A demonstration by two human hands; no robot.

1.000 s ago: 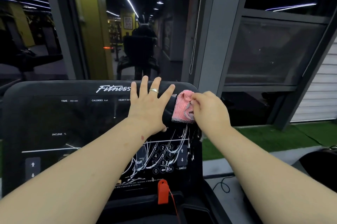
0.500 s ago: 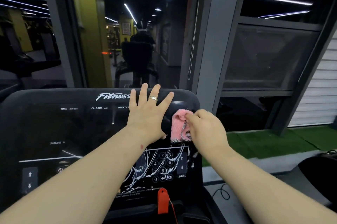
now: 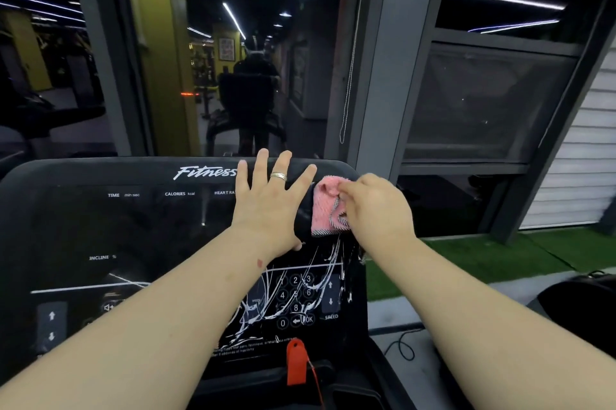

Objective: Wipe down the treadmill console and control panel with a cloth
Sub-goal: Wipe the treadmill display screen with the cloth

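Dark glass [image 3: 233, 59] fills the wall ahead of me, mirroring ceiling light strips and gym machines, and a strip of green turf [image 3: 466, 259] runs along the floor to my right. Below the glass stands the treadmill console [image 3: 116, 236], a broad black glossy panel with "Fitness" printed in white along its top edge and small white labels for time, calories and incline. Its lower right part carries a number keypad [image 3: 296, 299] and speed arrows, crossed by white streaks and smears. An orange safety key [image 3: 296, 361] hangs at the bottom edge.

My left hand [image 3: 270, 206] lies flat on the upper part of the panel, fingers straight and spread wide, a ring [image 3: 278, 176] on one finger, holding nothing. My right hand [image 3: 376, 209] is curled, its fingers bunched round the pink cloth [image 3: 325, 209] and pressing it against the console's upper right corner. That cloth is a fuzzy pink square with a grey woven edge, partly folded over under my fingertips. It sits just beside my left hand, between the two hands, above the keypad.
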